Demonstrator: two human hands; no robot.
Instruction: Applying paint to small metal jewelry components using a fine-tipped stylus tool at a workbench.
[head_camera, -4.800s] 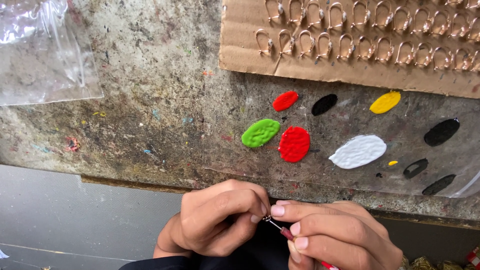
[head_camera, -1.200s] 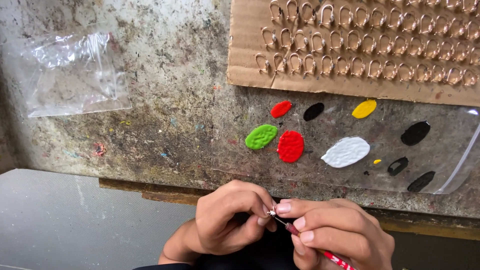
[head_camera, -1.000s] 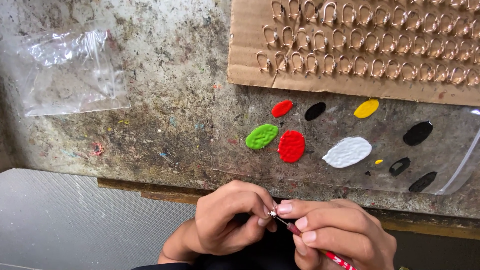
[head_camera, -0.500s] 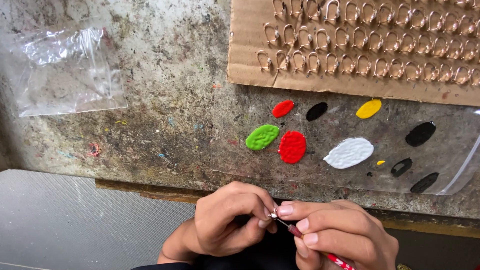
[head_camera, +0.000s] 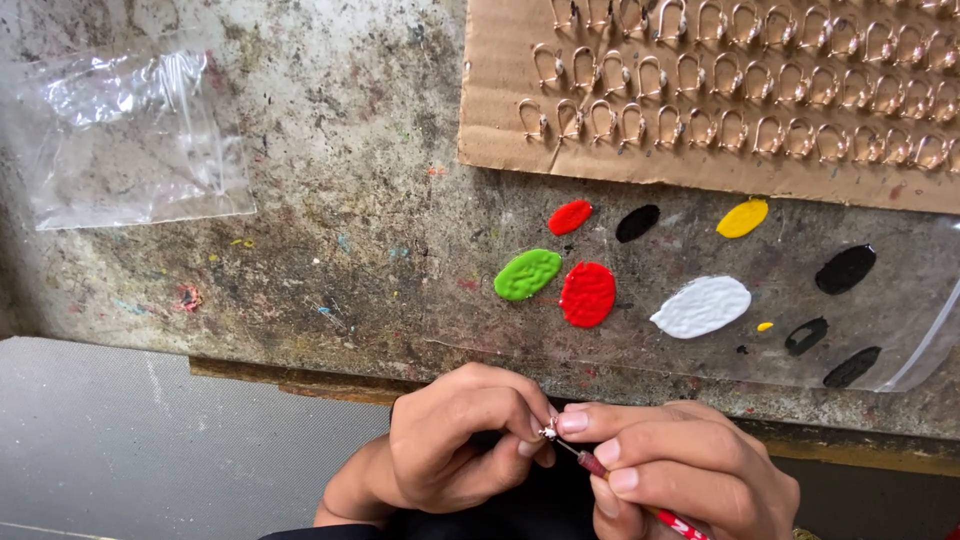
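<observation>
While both hands meet at the near edge of the desk (head_camera: 330, 200), the left hand (head_camera: 450, 450) pinches a small metal piece (head_camera: 548, 432) between thumb and fingers (head_camera: 500, 400). Right hand (head_camera: 680, 470) holds a thin red-handled tool (head_camera: 620, 485) like a pen, fingers pressed together around it, tip touching the metal piece. Both sit low in view, just below the desk edge. On the desk, a clear sheet (head_camera: 900, 330) carries paint blobs: green (head_camera: 527, 274), red (head_camera: 588, 294), white (head_camera: 701, 306), yellow (head_camera: 742, 217), several black. Cardboard (head_camera: 500, 130) beyond it bears rows of metal hooks (head_camera: 700, 130). Plastic bag (head_camera: 135, 140) lies far left, well apart.
</observation>
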